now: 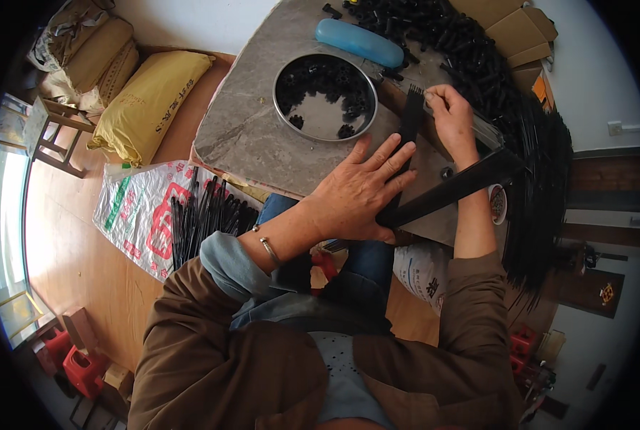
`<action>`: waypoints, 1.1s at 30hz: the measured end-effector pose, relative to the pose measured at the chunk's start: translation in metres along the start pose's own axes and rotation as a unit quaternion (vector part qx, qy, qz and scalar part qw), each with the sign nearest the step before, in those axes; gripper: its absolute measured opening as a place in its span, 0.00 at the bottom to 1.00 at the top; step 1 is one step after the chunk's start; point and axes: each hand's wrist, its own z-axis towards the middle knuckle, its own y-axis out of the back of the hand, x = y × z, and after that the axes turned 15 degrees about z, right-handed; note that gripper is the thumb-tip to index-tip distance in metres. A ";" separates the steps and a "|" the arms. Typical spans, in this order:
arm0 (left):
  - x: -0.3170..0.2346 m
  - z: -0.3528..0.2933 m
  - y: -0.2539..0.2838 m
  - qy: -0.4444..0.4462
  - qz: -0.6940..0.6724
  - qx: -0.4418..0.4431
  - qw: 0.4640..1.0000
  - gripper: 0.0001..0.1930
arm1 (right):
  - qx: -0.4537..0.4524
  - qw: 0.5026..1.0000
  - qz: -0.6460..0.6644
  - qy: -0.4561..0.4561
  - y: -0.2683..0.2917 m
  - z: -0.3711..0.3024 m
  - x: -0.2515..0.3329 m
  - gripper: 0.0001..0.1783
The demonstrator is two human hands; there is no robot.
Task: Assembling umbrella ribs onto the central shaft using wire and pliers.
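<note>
My left hand (366, 185) lies flat with its fingers stretched and slightly spread. It rests over the lower part of a black flat strip-like piece (410, 118), whose far end splits into thin, comb-like prongs. Beside those prongs my right hand (452, 122) is closed in a pinch; what its fingertips hold, if anything, is too small to make out. A long black bar (456, 190) slants from under my left hand up to the right, crossing in front of my right forearm. Left of the strip stands a round metal-rimmed pan (325, 136) with small black ribbed parts inside.
A blue oblong case (359, 43) and a heap of black fittings (434, 36) lie at the table's (241, 122) far side. Long thin black rods (538, 193) hang over its right edge. More black rods (209, 218) stand at left, near a yellow sack (151, 104).
</note>
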 end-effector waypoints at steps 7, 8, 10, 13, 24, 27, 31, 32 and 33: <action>-0.001 0.000 0.000 -0.006 0.001 -0.005 1.000 0.49 | 0.014 1.000 -0.021 -0.016 0.007 0.004 0.013 0.08; -0.001 0.000 0.000 -0.008 -0.002 -0.007 1.000 0.49 | 0.018 0.998 -0.050 0.026 0.015 0.002 0.011 0.08; -0.001 0.000 0.001 -0.012 -0.004 -0.009 1.000 0.49 | 0.043 0.990 -0.122 0.052 0.026 -0.002 0.012 0.07; -0.001 -0.001 0.001 -0.013 -0.002 -0.004 1.000 0.48 | 0.056 0.990 -0.127 -0.004 0.022 -0.008 0.019 0.07; -0.013 -0.013 0.007 -0.035 -0.015 0.021 0.999 0.48 | 0.039 0.991 -0.122 0.039 0.030 -0.025 0.020 0.06; -0.013 -0.013 0.006 -0.034 -0.014 0.021 0.999 0.48 | 0.055 0.987 -0.142 0.047 0.033 -0.027 0.017 0.06; -0.014 -0.012 0.007 -0.034 -0.019 0.027 0.999 0.48 | 0.077 0.987 -0.133 0.040 0.038 -0.027 0.015 0.08; -0.013 -0.013 0.007 -0.032 -0.021 0.025 0.999 0.48 | 0.078 0.987 -0.132 0.039 0.036 -0.027 0.014 0.08; -0.013 -0.013 0.007 -0.031 -0.022 0.023 0.999 0.48 | 0.079 0.988 -0.130 0.040 0.035 -0.025 0.013 0.08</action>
